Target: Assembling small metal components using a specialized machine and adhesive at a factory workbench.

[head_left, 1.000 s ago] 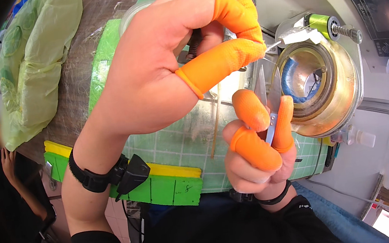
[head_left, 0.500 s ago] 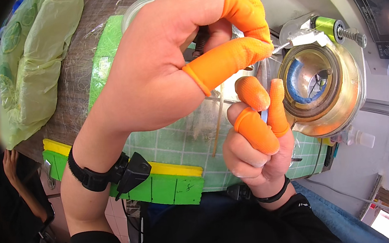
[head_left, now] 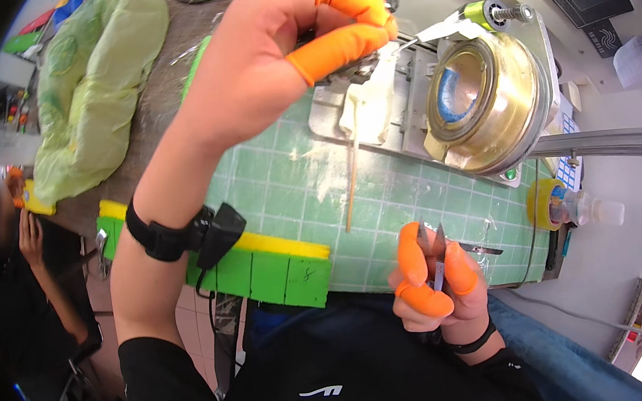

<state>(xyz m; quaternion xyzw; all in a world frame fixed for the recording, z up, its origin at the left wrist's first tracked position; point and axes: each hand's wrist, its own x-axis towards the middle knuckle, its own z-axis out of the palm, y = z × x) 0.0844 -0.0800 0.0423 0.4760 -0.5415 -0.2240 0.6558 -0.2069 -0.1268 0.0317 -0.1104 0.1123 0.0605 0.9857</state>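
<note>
Orange finger cots cover fingertips on both hands. My left hand [head_left: 258,69] is raised over the far side of the bench, thumb and forefinger pinched together. What they pinch is too small to make out; it lies beside a white strip [head_left: 440,30] near a spool of green thread [head_left: 485,14]. To the right of that hand stands a brass-coloured round fixture [head_left: 488,106] with a blue lining. My right hand [head_left: 436,290], low and near the bench's front edge, holds pointed metal tweezers [head_left: 439,268], tips upward and apart.
A green gridded mat [head_left: 295,180] covers the bench. On it are a thin wooden stick [head_left: 352,189] and a dark slim tool [head_left: 482,249]. A green-and-yellow block [head_left: 270,277] lies along the front edge. A yellowish plastic bag [head_left: 100,107] is at left, near another person's hand [head_left: 30,235].
My left hand has moved up and away, still pinched. My right hand has dropped toward the front edge, bringing the tweezers into plain view. The head view has shifted.
</note>
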